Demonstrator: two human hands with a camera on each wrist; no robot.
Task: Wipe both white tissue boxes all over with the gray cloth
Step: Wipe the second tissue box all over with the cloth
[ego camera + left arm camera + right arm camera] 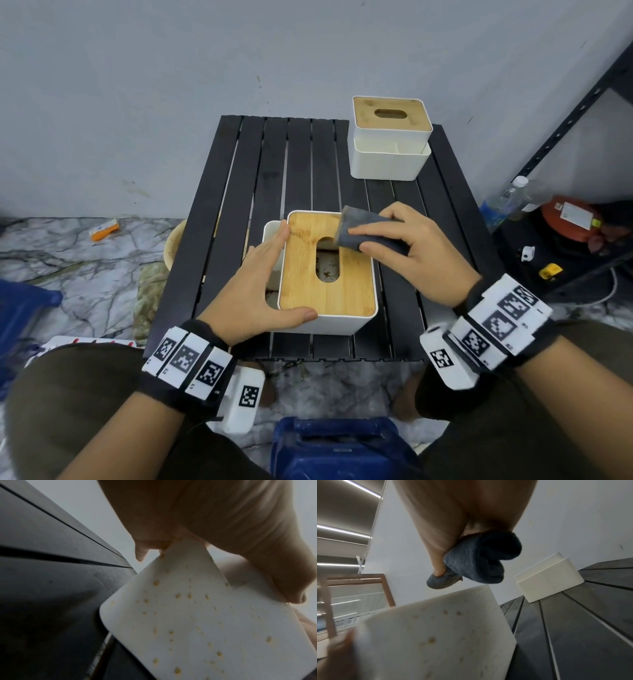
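Observation:
A white tissue box with a bamboo lid [325,274] stands near the front of the black slatted table [239,192]. Its white sides carry brown spots [188,622] [436,635]. My left hand [263,284] lies along the box's left side with straight fingers, its thumb at the front corner. My right hand [407,246] grips the folded gray cloth [363,229] [476,563], which lies on the far right part of the lid by the oval slot. A second white tissue box [390,137] [547,577] stands at the back right of the table.
A black metal shelf [582,102] rises at the right, with a plastic bottle [503,202] and a red appliance [572,219] at its foot. A blue container [339,445] sits between my knees. A beige bowl [173,243] shows left of the table on the marble floor.

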